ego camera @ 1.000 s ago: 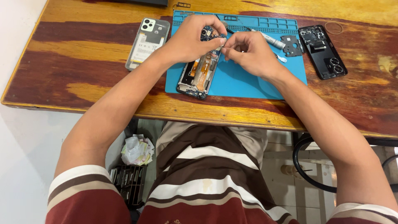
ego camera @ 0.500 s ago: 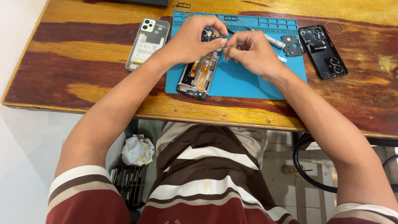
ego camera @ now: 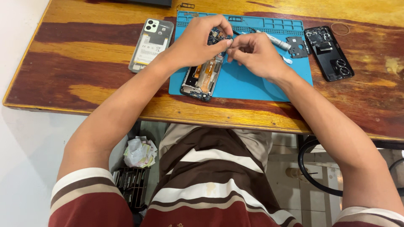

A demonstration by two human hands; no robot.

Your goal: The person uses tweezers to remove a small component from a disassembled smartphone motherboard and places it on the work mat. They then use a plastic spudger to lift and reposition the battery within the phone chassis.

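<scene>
Hands meet over an opened phone (ego camera: 203, 77) lying on a blue repair mat (ego camera: 248, 86), back cover off, boards and orange flex strips showing. Left hand (ego camera: 198, 42) curls over the phone's upper end, fingers bent down onto it, thumb tip reaching toward the right hand – it grips or steadies that end, palm hides the contact. Right hand (ego camera: 256, 52) sits just beside it, fingers pinched narrow near the left thumb; whatever is pinched is too small to tell. Both hands touching or nearly touching at the fingertips.

Phone lies tilted slightly, lower end near the mat's front edge, on the mat's left half. Mat rests on a worn wooden table (ego camera: 84, 71) with red-brown and yellow patches.

Around it – a second phone (ego camera: 151, 44) with pale back and two camera lenses, left of the mat, flat on the table, apart from the hands. Grey screwdriver (ego camera: 275, 40) on the mat just behind the right hand. Small dark cover piece (ego camera: 298, 46) next to the screwdriver's end. Black back shell (ego camera: 328, 52) with round lens rings, right of the mat on the wood. Thin ring (ego camera: 340, 28) behind the shell.

Below the table edge: striped brown, white and maroon shirt (ego camera: 210, 185), crumpled paper (ego camera: 139, 152) on the floor, black cable loop (ego camera: 311, 172) at right.
</scene>
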